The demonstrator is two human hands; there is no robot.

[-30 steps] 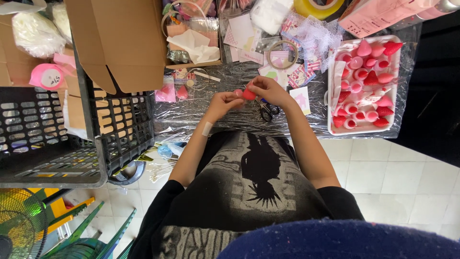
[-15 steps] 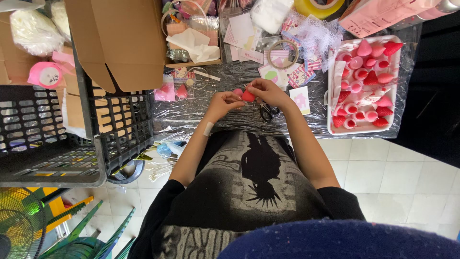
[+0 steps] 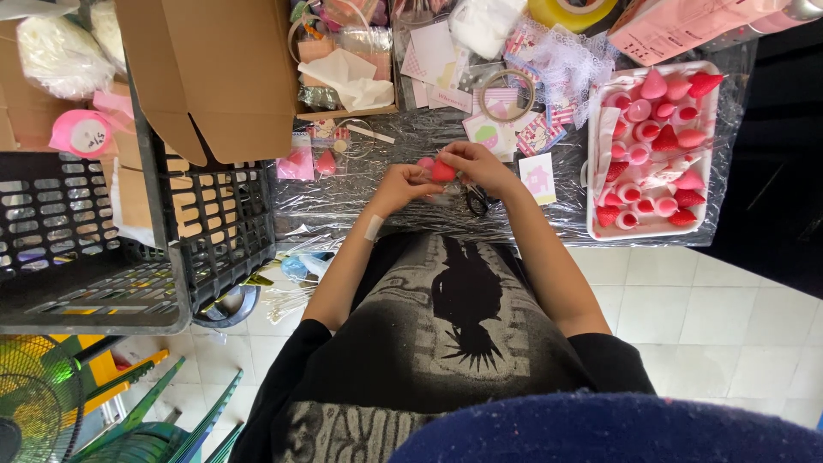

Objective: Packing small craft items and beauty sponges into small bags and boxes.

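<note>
My left hand [image 3: 401,183] and my right hand [image 3: 473,165] meet over the plastic-covered table [image 3: 360,193], both pinching a small red cone-shaped piece [image 3: 442,171]. A white bandage strip sits on my left wrist. Black scissors [image 3: 477,201] lie on the table just below my right hand. To the right stands a white tray [image 3: 600,225] filled with several red and pink cones and small pink cups.
A black plastic crate [image 3: 214,249] with cardboard boxes [image 3: 214,69] stands at the left. Paper cards, lace, a tape roll [image 3: 573,10] and a wire ring [image 3: 506,93] crowd the table's back. A green fan [image 3: 34,411] and white tiled floor lie below.
My hands have stayed together on the red piece, with only slight finger movement.
</note>
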